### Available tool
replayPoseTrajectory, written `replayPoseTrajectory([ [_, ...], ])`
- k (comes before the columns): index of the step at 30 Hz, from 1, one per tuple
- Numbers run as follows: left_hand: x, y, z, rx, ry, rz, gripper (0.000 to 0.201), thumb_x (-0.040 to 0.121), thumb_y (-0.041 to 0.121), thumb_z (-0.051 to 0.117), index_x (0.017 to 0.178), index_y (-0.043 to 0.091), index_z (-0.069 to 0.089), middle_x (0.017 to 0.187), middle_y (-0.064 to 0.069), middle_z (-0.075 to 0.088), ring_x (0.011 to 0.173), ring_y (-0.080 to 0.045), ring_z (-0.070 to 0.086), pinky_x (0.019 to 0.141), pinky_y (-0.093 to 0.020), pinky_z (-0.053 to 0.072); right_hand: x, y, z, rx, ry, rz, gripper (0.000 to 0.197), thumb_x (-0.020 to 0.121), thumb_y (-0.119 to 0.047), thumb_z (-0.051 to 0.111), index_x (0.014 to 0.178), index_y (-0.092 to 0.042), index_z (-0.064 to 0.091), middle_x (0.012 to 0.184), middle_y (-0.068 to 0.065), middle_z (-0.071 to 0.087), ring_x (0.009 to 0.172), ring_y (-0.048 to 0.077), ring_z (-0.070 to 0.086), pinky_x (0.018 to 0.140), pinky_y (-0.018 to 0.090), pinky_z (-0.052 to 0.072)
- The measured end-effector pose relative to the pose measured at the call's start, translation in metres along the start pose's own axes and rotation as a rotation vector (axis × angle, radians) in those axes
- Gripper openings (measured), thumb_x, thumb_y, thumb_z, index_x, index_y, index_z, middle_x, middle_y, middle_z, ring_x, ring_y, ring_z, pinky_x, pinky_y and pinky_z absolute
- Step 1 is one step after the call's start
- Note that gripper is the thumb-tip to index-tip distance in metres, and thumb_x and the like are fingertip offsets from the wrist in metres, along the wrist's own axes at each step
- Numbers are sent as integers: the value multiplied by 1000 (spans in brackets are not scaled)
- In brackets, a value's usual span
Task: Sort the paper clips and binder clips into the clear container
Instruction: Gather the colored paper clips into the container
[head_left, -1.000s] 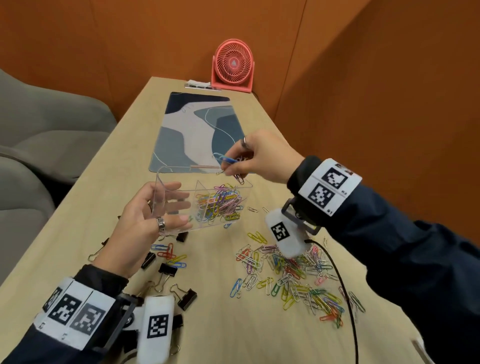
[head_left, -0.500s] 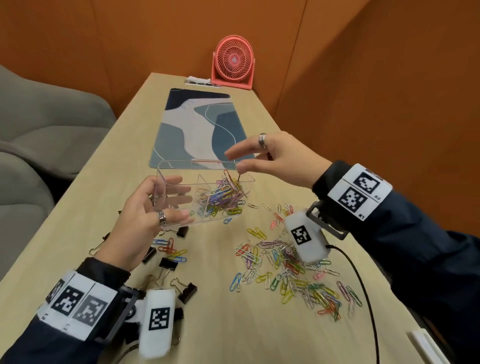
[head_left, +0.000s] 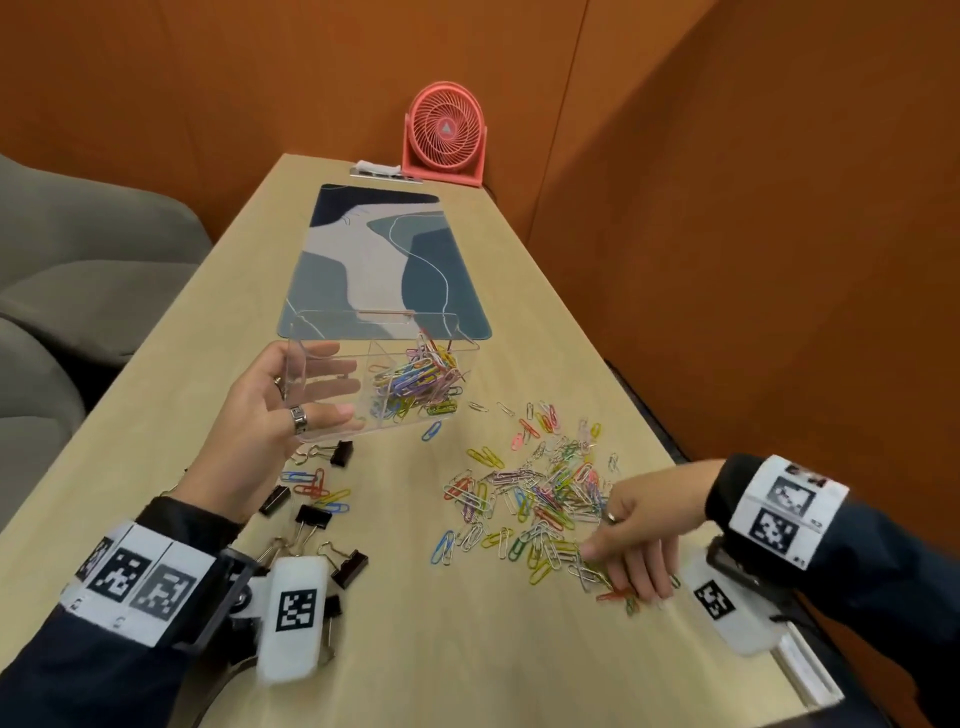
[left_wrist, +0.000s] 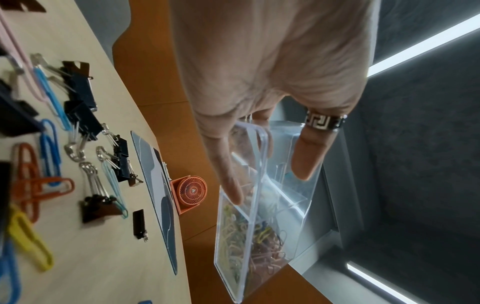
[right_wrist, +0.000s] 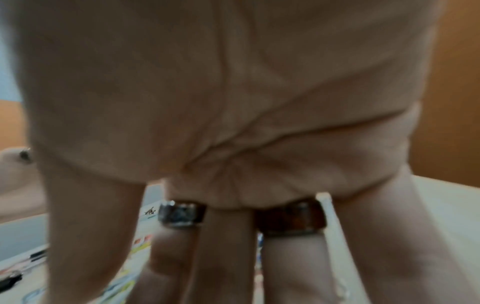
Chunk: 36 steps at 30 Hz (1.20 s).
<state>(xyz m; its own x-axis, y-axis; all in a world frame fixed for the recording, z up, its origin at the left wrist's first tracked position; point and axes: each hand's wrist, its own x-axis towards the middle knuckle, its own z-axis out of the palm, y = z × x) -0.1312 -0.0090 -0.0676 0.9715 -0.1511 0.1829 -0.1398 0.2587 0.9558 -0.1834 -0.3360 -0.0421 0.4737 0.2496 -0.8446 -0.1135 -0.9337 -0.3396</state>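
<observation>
My left hand (head_left: 270, 415) grips the clear container (head_left: 363, 313) by its left end, thumb on the near wall, and holds it lifted and tilted. In the left wrist view the left hand (left_wrist: 272, 72) pinches the container (left_wrist: 262, 164) wall. Its right compartment holds a heap of coloured paper clips (head_left: 415, 382); the left one looks empty. My right hand (head_left: 636, 535) is down on the near right edge of the loose paper clip pile (head_left: 540, 493), fingers extended onto the clips. Black binder clips (head_left: 350, 564) lie near my left wrist.
A blue patterned desk mat (head_left: 374, 260) lies beyond the container, with a red fan (head_left: 445, 132) at the table's far end. Grey chairs (head_left: 78, 270) stand to the left, an orange wall on the right. A white object (head_left: 810, 670) sits at the near right edge.
My right hand let paper clips fall into the container, then swung back and down to the near right of the loose pile. The left hand kept holding the container.
</observation>
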Motion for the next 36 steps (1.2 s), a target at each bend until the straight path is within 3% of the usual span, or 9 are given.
replayPoseTrajectory([
  [4,4,4,6,-4,20,26,62,56,-2,65,115,-5,48,112,-11,64,105,-31,64,77,-39,59,11,1,2,36,111,-68,38,93,-46,46,77,-16,62,69,4,65,56,10,61,60,20,52],
  [8,9,6,16,-13,13,42,71,48,5,73,114,-6,47,112,-9,65,103,-28,66,81,-42,57,14,-2,-11,44,248,-148,31,94,-40,47,78,-17,60,69,1,64,60,13,61,62,23,51],
  [11,12,4,22,-26,16,44,69,47,5,73,112,-2,50,112,-9,64,103,-28,66,81,-43,57,16,2,-27,80,589,-182,28,94,-38,48,84,-15,61,76,1,64,66,13,62,67,26,52],
  [13,13,3,24,-24,10,48,69,47,5,73,111,-2,49,114,-11,63,103,-28,66,80,-42,57,22,10,-39,-18,834,-100,32,93,-42,46,108,-17,59,104,5,64,95,17,62,83,31,47],
  [16,11,2,25,-42,7,52,71,47,5,73,112,-5,48,117,-12,61,103,-29,65,75,-38,59,35,13,-43,-146,686,16,60,94,-50,39,142,-14,34,145,8,41,131,21,42,106,31,33],
  [21,7,-3,25,-50,-3,37,63,49,4,74,108,4,52,107,-5,67,104,-28,65,72,-35,58,39,1,-21,-218,559,-50,72,85,-60,45,145,-23,29,155,3,21,141,19,23,116,34,20],
  [27,4,-6,26,-42,-1,36,81,40,19,79,113,-2,49,110,-7,65,101,-25,67,69,-33,58,31,1,-3,-124,606,-144,65,64,-46,80,121,-34,53,133,-6,39,127,13,35,109,35,33],
  [31,5,-7,26,-38,-8,28,77,43,15,76,113,-1,49,108,-5,66,100,-24,67,71,-34,58,34,-5,-5,-105,649,-173,47,65,-32,83,107,-27,61,118,-3,46,112,14,43,95,26,39],
  [36,5,-7,25,-40,1,23,74,42,17,75,110,3,50,103,-2,68,97,-21,68,70,-32,58,40,-9,-10,-74,644,-168,40,72,-26,79,107,-16,62,91,-6,53,82,10,48,63,12,37],
])
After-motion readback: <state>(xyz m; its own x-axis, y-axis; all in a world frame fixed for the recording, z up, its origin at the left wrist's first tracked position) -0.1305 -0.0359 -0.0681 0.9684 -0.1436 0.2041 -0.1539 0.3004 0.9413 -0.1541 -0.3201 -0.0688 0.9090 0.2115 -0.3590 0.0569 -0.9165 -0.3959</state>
